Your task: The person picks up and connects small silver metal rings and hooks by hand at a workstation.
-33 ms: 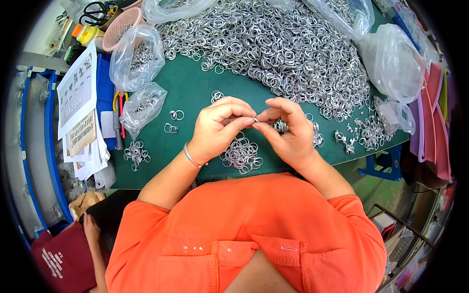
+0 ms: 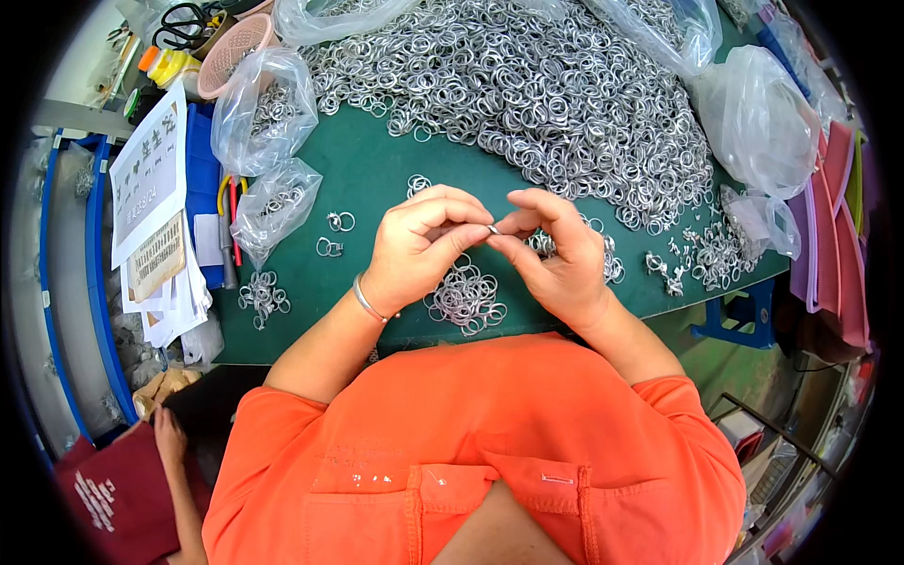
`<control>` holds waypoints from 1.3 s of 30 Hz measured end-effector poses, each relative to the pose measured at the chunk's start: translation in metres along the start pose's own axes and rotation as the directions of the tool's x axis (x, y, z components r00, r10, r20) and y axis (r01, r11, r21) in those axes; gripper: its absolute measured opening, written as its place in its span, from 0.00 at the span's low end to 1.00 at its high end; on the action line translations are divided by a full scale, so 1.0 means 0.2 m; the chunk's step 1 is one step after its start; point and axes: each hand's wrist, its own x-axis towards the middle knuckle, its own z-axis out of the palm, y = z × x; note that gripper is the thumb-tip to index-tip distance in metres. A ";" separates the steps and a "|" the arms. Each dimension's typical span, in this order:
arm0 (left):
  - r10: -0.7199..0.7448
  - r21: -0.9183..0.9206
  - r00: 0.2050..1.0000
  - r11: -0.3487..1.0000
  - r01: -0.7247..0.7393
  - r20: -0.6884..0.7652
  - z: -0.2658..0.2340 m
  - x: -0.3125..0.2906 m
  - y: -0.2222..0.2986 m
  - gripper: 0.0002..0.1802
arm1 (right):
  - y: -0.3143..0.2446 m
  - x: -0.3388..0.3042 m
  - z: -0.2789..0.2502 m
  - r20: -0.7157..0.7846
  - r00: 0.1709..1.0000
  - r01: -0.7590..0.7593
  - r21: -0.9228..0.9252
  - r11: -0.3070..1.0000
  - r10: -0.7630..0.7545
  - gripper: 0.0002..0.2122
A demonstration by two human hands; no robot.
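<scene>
Above the green tabletop [image 2: 363, 151], my left hand [image 2: 428, 234] and my right hand [image 2: 556, 247] meet fingertip to fingertip. Both pinch one small silver metal ring [image 2: 492, 229], mostly covered by the fingers. A pile of silver rings [image 2: 466, 297] lies just below, between my wrists. Partly behind my right hand are more loose rings [image 2: 612, 268], and a little cluster of rings [image 2: 418, 185] sits beyond my left hand. Left of my left hand lie two small ring groups [image 2: 330, 248] and a bunch of rings [image 2: 265, 298].
A large heap of rings [image 2: 527, 85] covers the far table. Plastic bags [image 2: 758, 122] lie right, and bagged rings [image 2: 278, 207] left. Small metal pieces [image 2: 720, 254] are scattered at right. Papers [image 2: 151, 188], pliers [image 2: 232, 221] and a pink basket [image 2: 234, 56] line the left. A person's hand [image 2: 169, 438] shows lower left.
My hands stay almost still with the ring between them. At lower left, the other person in dark red has shifted slightly.
</scene>
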 end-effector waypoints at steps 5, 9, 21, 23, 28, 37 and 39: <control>0.099 0.319 0.965 0.947 -0.017 -0.242 -0.13 0.06 -0.03 0.02 | 0.01 0.06 -0.11 0.102 0.990 0.123 -0.237 0.964 -0.102 0.09; 0.183 0.623 0.963 0.782 -0.020 -0.198 -0.19 0.09 -0.04 0.06 | 0.06 0.06 -0.18 0.195 0.981 0.097 -0.402 0.910 -0.018 0.06; -0.014 0.466 0.990 0.881 0.080 -0.143 -0.07 0.04 -0.08 0.05 | 0.05 0.06 -0.11 0.244 0.970 0.101 -0.429 0.898 0.008 0.06; -0.090 0.175 0.987 0.978 0.113 -0.134 -0.03 0.02 -0.05 0.04 | 0.00 0.07 -0.07 0.216 0.975 0.007 -0.265 0.964 0.052 0.08; -0.030 0.039 0.992 0.999 0.036 -0.125 0.02 -0.02 -0.03 0.09 | 0.01 0.07 -0.03 0.171 0.978 0.140 -0.132 0.981 -0.116 0.06; 0.114 0.618 0.951 0.780 0.093 -0.288 -0.23 0.06 -0.06 0.07 | 0.07 0.06 -0.21 0.312 0.948 0.147 -0.614 0.776 0.067 0.03; 0.156 0.748 0.975 0.664 0.016 -0.160 -0.25 0.06 -0.11 0.09 | 0.08 0.04 -0.20 0.355 0.928 0.167 -0.667 0.726 0.112 0.04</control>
